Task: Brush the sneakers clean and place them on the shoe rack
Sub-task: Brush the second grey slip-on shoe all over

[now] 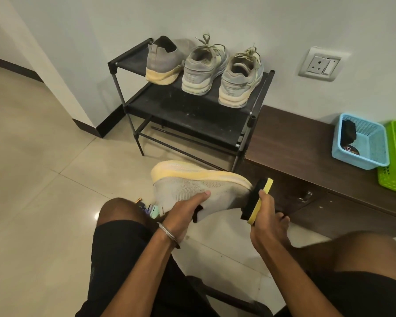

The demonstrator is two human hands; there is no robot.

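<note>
three shoes already sit on the top shelf of the shoe rack (188,110), heels toward the camera: a grey slip-on sneaker with a yellowed sole (161,61) at the rack's left end, and a laced grey pair (222,72) filling the middle and right end. one sneaker (199,191) is not yet there. it is held low in front of the rack, over the floor, turned on its side with the yellow sole toward the rack and the toe pointing to the rack's right.

the left hand (188,211) grips this sneaker at the collar, thumb laid across the mesh side and the other fingers curled under or inside the opening, out of sight. the right hand (266,223) is wrapped round a brush (257,200) with a yellow back and a black face, the fingers curled over its edge. the black face is at the sneaker's toe, touching or very nearly so; i cannot tell which.

so the step in hand looks like brushing, on what seems the mate of the slip-on on the rack. the mesh side appears fairly even in colour, though any dirt is too fine to judge.

next, i would expect short strokes along the toe and sole edge, with the left hand turning the shoe to expose the far side. after that it needs setting heel-out in the bare space at the rack's left end, just beside its mate, where room looks tight.
</note>
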